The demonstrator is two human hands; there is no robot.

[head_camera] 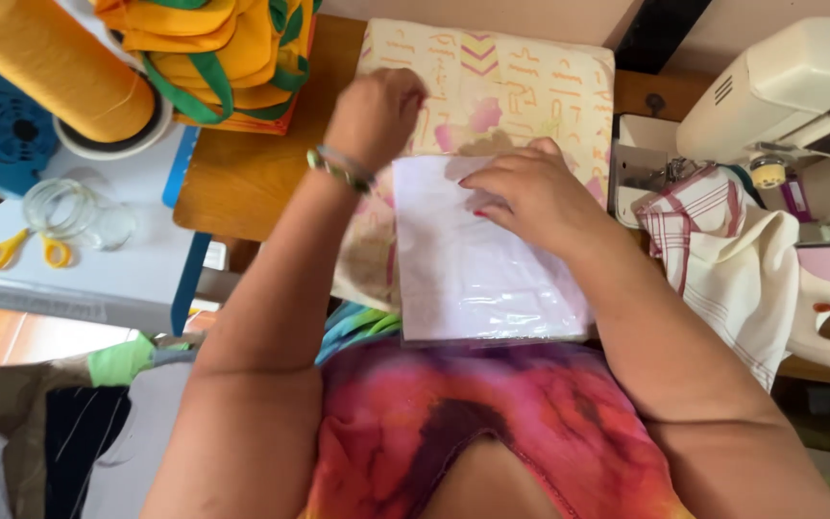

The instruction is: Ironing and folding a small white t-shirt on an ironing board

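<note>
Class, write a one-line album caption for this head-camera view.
Right hand presses a white sheet onto patterned fabric; left hand grips the fabric.

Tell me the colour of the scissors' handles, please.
Yellow; the scissors show in the head view.

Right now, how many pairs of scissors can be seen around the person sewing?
1. A pair of yellow-handled scissors lies on the pale side table at far left, beside a clear glass jar. More could be hidden under the fabrics.

Both forearms reach up from the lower frame toward the upper middle, the left hand (375, 115) curled into a loose fist, the right hand (530, 192) flat, palm down, fingers spread leftward.
</note>
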